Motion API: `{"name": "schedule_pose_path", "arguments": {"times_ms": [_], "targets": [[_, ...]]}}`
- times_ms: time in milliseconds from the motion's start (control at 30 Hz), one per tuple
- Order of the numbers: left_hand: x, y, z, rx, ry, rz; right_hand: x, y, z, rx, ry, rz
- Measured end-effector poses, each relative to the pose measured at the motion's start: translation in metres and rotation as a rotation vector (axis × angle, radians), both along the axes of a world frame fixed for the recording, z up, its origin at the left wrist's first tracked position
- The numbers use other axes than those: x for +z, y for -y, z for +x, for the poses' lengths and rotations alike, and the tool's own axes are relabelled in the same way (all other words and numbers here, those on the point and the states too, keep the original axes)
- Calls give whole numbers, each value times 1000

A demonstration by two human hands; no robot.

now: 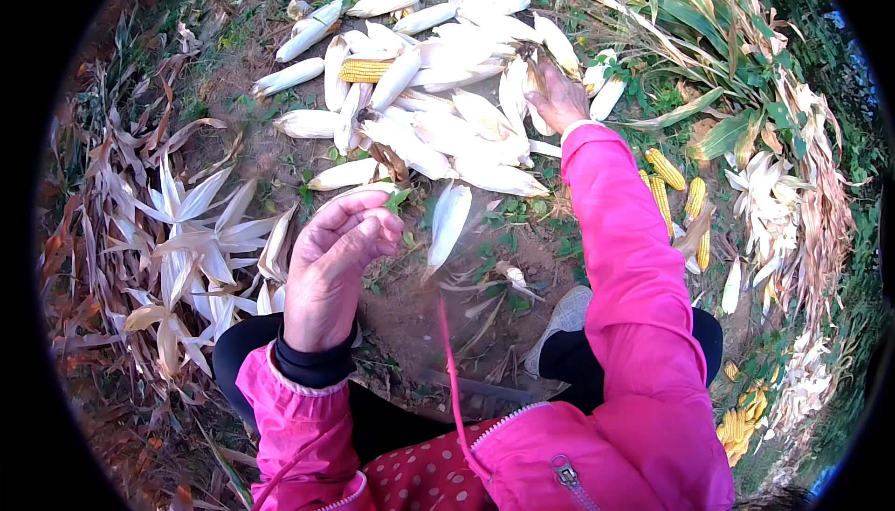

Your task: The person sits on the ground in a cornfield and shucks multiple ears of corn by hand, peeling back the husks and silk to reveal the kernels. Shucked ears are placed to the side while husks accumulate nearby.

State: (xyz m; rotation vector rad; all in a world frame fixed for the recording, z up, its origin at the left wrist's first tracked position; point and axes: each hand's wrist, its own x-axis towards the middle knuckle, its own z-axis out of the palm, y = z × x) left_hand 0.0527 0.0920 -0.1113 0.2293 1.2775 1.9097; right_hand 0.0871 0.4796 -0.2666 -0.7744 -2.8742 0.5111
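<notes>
Two hands in view, both the person's own, both in pink sleeves. Right hand is stretched far forward to the near-right edge of the cob pile; its fingers lie among the pale husked cobs, touching them, but whether they are closed on one or only resting I cannot tell, as husk tips hide the fingertips. Left hand is held close in, above the knee, fingers curled together with thumb against them; nothing clearly held, though a small green leaf sits just at the fingertips.

Key relation: the pile lies ahead of the person, and the right hand is the nearer one, already in contact. The cobs under it run mostly with long axes pointing away and slightly left, so the fingers meet them near their ends. The left hand is well apart from the pile.

One bare yellow cob lies in the pile's upper left. A loose husked cob lies between hand and pile, long axis near vertical in frame. Stripped yellow cobs are right of the right sleeve; spent husks left.
</notes>
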Motion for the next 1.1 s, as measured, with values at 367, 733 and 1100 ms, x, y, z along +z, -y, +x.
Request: {"name": "schedule_pose_path", "arguments": {"times_ms": [367,733,1100], "targets": [[-7,-25,32,-70,-645,-75,210,171,48,416,-207,-1172],[-1,-22,70,-120,-616,-87,217,212,111,82,-726,-1136],[-7,-21,46,-120,27,191,199,214,109,88,-774,-1034]]}}
